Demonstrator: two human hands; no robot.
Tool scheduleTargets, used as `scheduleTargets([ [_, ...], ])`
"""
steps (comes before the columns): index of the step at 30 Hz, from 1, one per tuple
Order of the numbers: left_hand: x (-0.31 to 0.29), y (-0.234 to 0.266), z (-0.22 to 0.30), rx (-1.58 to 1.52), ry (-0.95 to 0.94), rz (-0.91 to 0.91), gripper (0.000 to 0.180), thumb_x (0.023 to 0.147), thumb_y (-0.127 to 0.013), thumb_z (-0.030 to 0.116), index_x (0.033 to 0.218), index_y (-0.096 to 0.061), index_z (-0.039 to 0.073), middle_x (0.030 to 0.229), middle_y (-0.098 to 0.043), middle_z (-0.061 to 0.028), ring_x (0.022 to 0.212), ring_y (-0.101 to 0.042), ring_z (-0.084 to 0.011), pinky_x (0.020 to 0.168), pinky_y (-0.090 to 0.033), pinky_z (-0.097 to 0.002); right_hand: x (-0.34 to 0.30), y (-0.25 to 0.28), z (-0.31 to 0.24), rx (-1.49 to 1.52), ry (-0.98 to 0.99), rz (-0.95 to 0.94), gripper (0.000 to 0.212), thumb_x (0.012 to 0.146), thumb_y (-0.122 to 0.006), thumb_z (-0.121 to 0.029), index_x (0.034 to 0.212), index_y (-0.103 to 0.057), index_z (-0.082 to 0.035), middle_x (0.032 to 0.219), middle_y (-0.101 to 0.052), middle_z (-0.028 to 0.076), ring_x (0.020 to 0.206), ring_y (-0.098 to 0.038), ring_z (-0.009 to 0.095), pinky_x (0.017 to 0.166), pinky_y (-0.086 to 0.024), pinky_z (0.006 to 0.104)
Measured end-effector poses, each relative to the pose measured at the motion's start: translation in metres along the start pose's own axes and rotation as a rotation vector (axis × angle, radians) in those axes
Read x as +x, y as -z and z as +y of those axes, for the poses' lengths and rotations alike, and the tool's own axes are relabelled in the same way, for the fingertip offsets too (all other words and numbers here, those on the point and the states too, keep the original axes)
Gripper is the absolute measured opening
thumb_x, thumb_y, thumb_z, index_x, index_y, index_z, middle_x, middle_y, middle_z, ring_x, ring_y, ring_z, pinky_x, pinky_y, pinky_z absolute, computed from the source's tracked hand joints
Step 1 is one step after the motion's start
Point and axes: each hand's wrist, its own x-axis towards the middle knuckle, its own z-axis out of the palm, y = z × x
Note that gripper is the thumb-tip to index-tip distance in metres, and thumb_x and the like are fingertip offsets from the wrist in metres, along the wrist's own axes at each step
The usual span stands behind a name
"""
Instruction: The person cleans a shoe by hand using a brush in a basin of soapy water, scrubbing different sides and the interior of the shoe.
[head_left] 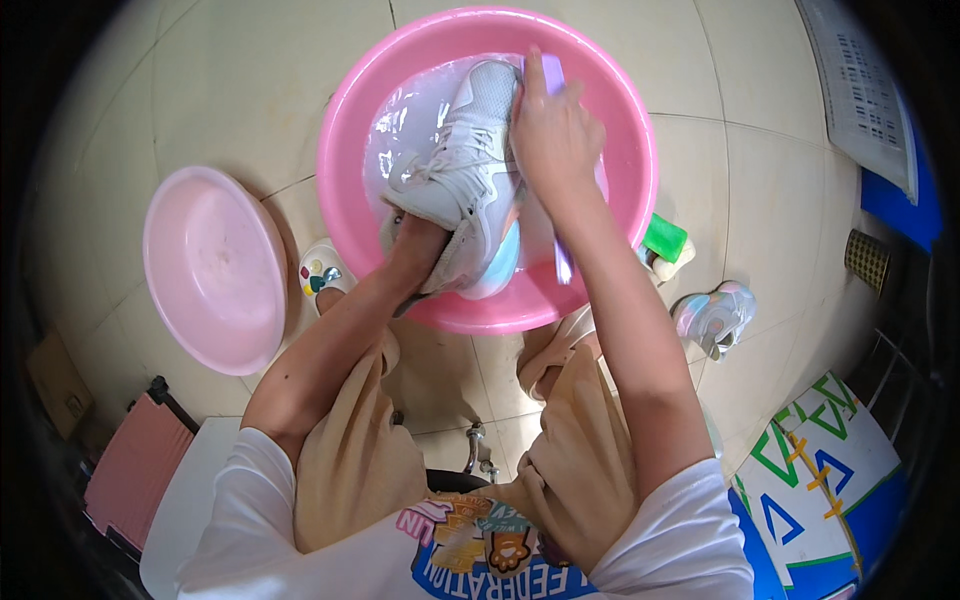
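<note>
A wet white lace-up sneaker [470, 170] tilts over a big pink basin [338, 130] of cloudy water, its toe pointing away from me. My left hand [424, 242] is pushed into the shoe's opening and holds it from inside, the fingers hidden. In my right hand [558, 140] is a long purple brush [546, 72], pressed along the shoe's right side. The right index finger stretches along the brush, and its bristles are hard to make out. Below the held shoe, a pastel-coloured piece [497, 268] shows in the basin, partly covered.
A smaller light pink basin [215, 270] stands at the left. Right of the big basin lie a green block [664, 238] and a pastel sneaker [716, 318] on the tiled floor. A white plastic crate [868, 90] is at the far right. My feet flank the basin's near side.
</note>
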Motion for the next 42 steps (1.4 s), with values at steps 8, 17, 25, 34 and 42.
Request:
scheduleTargets([
  [8,-0.004,0.001,0.007,0.008,0.044,0.058,0.043,0.105,-0.039,0.024,0.141,-0.039,0.0,0.138,-0.046,-0.0099,0.124,-0.047,-0.0194,0.104,-0.039,-0.0331,-0.065,0.038,-0.013,-0.001,-0.008,-0.186,0.049,0.089,-0.051,-0.013,0.138,-0.051,-0.011,0.084,-0.056,0.024,0.054,-0.063,0.029,0.042,-0.047,0.0382],
  [17,0.002,0.012,-0.005,0.098,-0.088,0.045,0.042,0.104,-0.039,0.024,0.14,-0.04,0.001,0.135,-0.049,-0.0107,0.121,-0.05,-0.0195,0.103,-0.042,-0.0326,-0.052,0.027,-0.009,0.027,-0.028,-0.142,0.052,0.092,-0.051,-0.019,0.143,-0.045,-0.013,0.089,-0.058,0.028,0.06,-0.065,0.035,0.05,-0.053,0.0425],
  [25,0.004,0.018,0.007,-0.154,0.005,-0.076,0.043,0.104,-0.041,0.026,0.138,-0.042,0.002,0.132,-0.052,-0.0108,0.118,-0.053,-0.0195,0.101,-0.044,-0.0324,-0.045,-0.005,0.041,0.087,-0.253,-0.234,0.054,0.096,-0.048,-0.032,0.146,-0.041,-0.013,0.095,-0.057,0.031,0.075,-0.064,0.046,0.068,-0.053,0.0542],
  [34,0.01,0.018,0.021,-0.471,0.098,-0.183,0.043,0.103,-0.042,0.029,0.137,-0.044,0.003,0.128,-0.055,-0.0109,0.115,-0.056,-0.0195,0.099,-0.046,-0.0321,-0.066,0.024,0.009,0.359,-0.05,-0.178,0.059,0.092,-0.053,-0.026,0.148,-0.037,-0.017,0.097,-0.057,0.024,0.07,-0.064,0.039,0.062,-0.054,0.0499],
  [42,0.016,0.024,0.003,-0.658,0.201,-0.249,0.054,0.1,-0.04,0.042,0.139,-0.042,0.004,0.131,-0.054,-0.0128,0.118,-0.056,-0.0235,0.1,-0.048,-0.0358,-0.119,0.04,-0.024,0.398,0.19,-0.241,0.065,0.088,-0.06,-0.017,0.149,-0.037,-0.023,0.084,-0.052,0.02,0.052,-0.059,0.034,0.046,-0.051,0.0438],
])
